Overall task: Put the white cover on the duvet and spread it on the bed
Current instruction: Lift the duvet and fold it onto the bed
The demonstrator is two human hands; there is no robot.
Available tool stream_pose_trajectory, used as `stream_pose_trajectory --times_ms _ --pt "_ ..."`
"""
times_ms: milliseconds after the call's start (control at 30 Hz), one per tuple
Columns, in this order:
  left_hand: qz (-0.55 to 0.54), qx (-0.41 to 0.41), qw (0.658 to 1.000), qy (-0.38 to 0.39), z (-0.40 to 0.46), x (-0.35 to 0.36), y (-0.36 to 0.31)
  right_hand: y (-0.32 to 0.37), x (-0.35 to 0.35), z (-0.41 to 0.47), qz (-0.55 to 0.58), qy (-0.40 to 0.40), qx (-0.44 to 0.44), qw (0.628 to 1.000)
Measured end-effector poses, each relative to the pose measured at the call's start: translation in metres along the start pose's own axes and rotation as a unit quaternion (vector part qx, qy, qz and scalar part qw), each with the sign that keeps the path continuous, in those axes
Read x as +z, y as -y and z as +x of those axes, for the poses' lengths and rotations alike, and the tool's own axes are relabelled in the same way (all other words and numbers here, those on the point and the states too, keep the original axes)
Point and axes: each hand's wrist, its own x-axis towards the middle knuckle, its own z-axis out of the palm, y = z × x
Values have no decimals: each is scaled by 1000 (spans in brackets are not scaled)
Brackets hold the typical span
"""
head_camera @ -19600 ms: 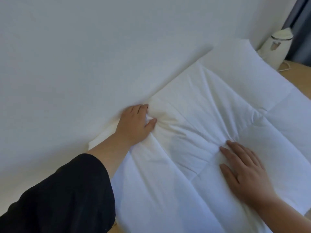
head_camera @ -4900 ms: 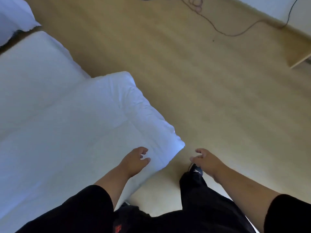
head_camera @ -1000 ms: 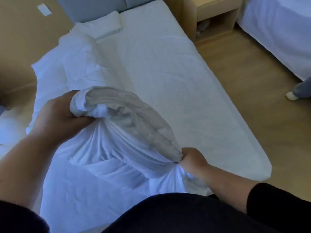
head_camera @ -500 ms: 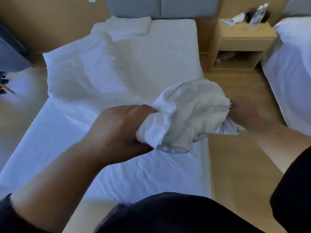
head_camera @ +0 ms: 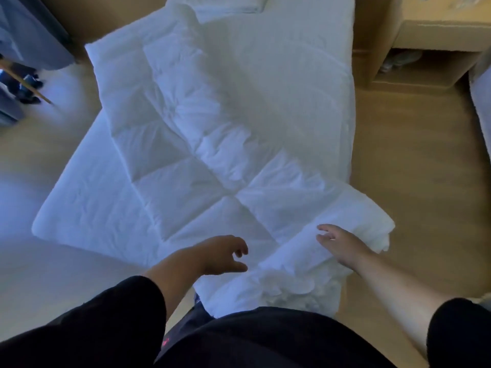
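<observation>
A: We stand at the foot of the bed (head_camera: 87, 208), looking down its length. The quilted duvet (head_camera: 186, 144) lies skewed across the mattress, one corner toward the far left and its near end running off the foot.

B: Where do we see the white cover (head_camera: 297, 285)?

A: We think it is the crumpled cloth bunched at the near end, over the foot edge and just in front of us; we cannot tell exactly where cover ends and duvet begins.

B: And our hands?

A: Our left hand (head_camera: 220, 254) hangs above the near edge with fingers loosely curled, thumb apart, holding nothing. Our right hand (head_camera: 342, 244) lies with fingers spread and nearly straight on the rolled near-right corner of the bedding, gripping nothing.

B: What of the edges?

A: The near-right corner overhangs the mattress onto the wooden floor (head_camera: 414, 203) side. The left part of the mattress lies bare, its rounded corner showing.

B: Room to move?

A: Bare floor runs along the right side up to a bedside cabinet (head_camera: 441, 49), with a second bed (head_camera: 482, 102) at the right margin. To the left there is pale floor, and blurred dark items (head_camera: 24, 86) at the far left.
</observation>
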Motion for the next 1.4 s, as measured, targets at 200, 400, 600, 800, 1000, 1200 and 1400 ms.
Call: stream_pose_trajectory --times_ms 200,400,600,800,1000,1200,1400 --pt "-105 -86 984 -112 -70 -7 104 89 75 12 -86 38 -24 995" --pt "-202 -91 947 -232 -134 -17 227 214 190 15 -147 22 -80 986" --pt "-230 -135 925 -270 -204 -24 394 333 338 24 -233 -2 -111 966" --pt "-256 -111 927 -249 -246 -54 476 410 415 26 -330 -83 -151 928" --pt "-225 -84 952 -188 -209 -87 526 457 455 89 -388 -140 -137 901" --pt "-230 -112 963 -85 -156 -116 589 503 485 201 -417 -140 -91 894" --pt "-250 -153 953 -74 -81 -153 648 540 513 305 -449 -163 -48 877"
